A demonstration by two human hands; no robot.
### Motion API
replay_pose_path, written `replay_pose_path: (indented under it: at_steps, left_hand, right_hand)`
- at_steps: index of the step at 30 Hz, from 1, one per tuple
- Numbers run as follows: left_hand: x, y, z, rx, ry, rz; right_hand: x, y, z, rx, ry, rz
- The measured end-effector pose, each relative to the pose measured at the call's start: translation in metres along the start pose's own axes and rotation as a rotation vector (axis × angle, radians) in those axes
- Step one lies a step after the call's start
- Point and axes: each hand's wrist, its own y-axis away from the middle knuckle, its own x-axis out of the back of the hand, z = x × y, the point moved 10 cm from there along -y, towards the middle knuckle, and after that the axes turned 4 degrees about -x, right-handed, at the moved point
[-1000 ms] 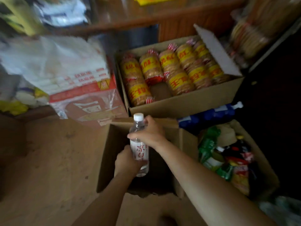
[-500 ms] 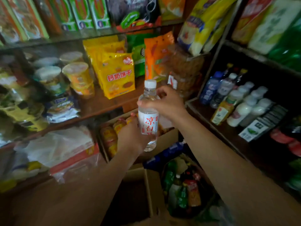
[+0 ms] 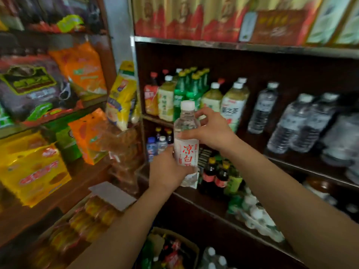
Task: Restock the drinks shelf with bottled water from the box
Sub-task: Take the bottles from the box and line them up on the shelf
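On the far left, wooden shelves (image 3: 58,193) hold snack bags: a dark bag with green trim (image 3: 33,88) up high, an orange bag (image 3: 81,70) beside it, and a yellow packet (image 3: 33,171) lower and nearer. A second orange bag (image 3: 87,134) leans just right of the yellow one. Below them, near the bottom left, an open cardboard box (image 3: 113,197) shows rows of wrapped biscuits (image 3: 81,222).

In the middle, the water bottle (image 3: 186,133) stands upright in the air in front of the drinks shelf (image 3: 233,45), white cap on top and red characters down its label. The left hand (image 3: 167,171) wraps its fingers round the lower part of the bottle, covering the base of the label. The right hand (image 3: 211,131) pinches the upper body, thumb across the front and fingers curled behind the shoulder.

Behind the bottle, on the upper drinks row, stand green soda bottles (image 3: 186,88) and pale tea bottles (image 3: 233,105) close together. To the right of these, well apart from the held one, clear water bottles (image 3: 264,107) stand along the same board, with a further cluster (image 3: 303,123) at the far right. On the lower row, just right of the left hand, sit dark bottles with yellow caps (image 3: 215,175).
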Motion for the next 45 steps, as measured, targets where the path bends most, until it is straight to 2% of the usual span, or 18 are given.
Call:
replay_pose_path:
  at_steps: [4, 9, 17, 21, 28, 36, 42, 45]
  left_hand:
    - [-0.071, -0.018, 0.07, -0.079, 0.078, -0.105]
    - [-0.157, -0.025, 0.139, -0.167, 0.145, -0.25]
    - [-0.269, -0.028, 0.224, -0.327, 0.191, -0.423]
    - [-0.324, -0.029, 0.252, -0.354, 0.252, -0.519]
    - [-0.401, -0.042, 0.277, -0.418, 0.295, -0.704]
    - [-0.432, -0.066, 0.277, -0.427, 0.329, -0.716]
    - [-0.445, -0.069, 0.275, -0.436, 0.362, -0.775]
    - [-0.443, -0.067, 0.275, -0.477, 0.347, -0.738]
  right_hand:
    - [0.099, 0.011, 0.036, -0.03, 0.037, 0.175]
    - [0.191, 0.028, 0.082, -0.083, 0.112, 0.36]
    - [0.297, 0.052, 0.153, -0.215, 0.203, 0.53]
    - [0.338, 0.06, 0.188, -0.276, 0.232, 0.603]
    - [0.372, 0.069, 0.219, -0.356, 0.532, 0.734]
    - [0.373, 0.053, 0.228, -0.341, 0.817, 0.708]
    - [0.375, 0.051, 0.232, -0.349, 0.796, 0.731]
    - [0.376, 0.051, 0.233, -0.335, 0.772, 0.758]
